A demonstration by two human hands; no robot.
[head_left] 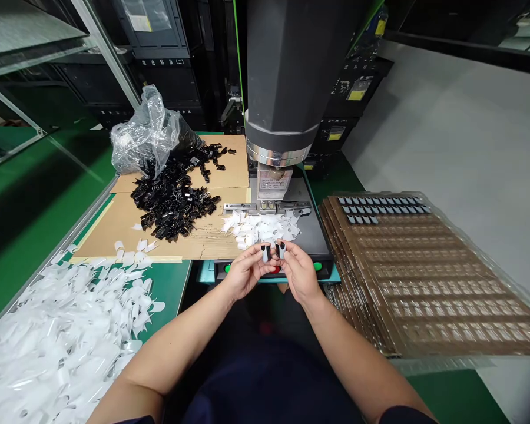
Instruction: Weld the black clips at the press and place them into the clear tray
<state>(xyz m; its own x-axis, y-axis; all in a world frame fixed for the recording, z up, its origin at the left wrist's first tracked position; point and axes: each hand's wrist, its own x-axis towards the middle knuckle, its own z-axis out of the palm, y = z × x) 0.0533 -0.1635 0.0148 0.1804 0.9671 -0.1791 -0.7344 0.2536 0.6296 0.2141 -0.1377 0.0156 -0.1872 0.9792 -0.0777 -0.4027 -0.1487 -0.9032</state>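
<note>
My left hand point(246, 272) is closed in a pinch on a small black-and-white plastic part point(265, 253). A second part of the same look point(281, 250) is pinched in my right hand point(302, 272). Both hands are close together over the front edge of the machine base point(307, 235), their fingertips nearly meeting. Just beyond them lies a small heap of white plastic pieces point(260, 228). Behind that heap, a metal fixture point(241, 207) sits under the press head point(274, 181) of the machine.
Loose black plastic parts point(172, 200) cover cardboard point(110, 227) at the left, beside a clear plastic bag point(143, 135). A large pile of white pieces point(66, 330) fills the near left. Stacked brown trays point(446, 265) stand at right, the top one holding rows of parts. Green buttons point(318, 266) flank the base's front.
</note>
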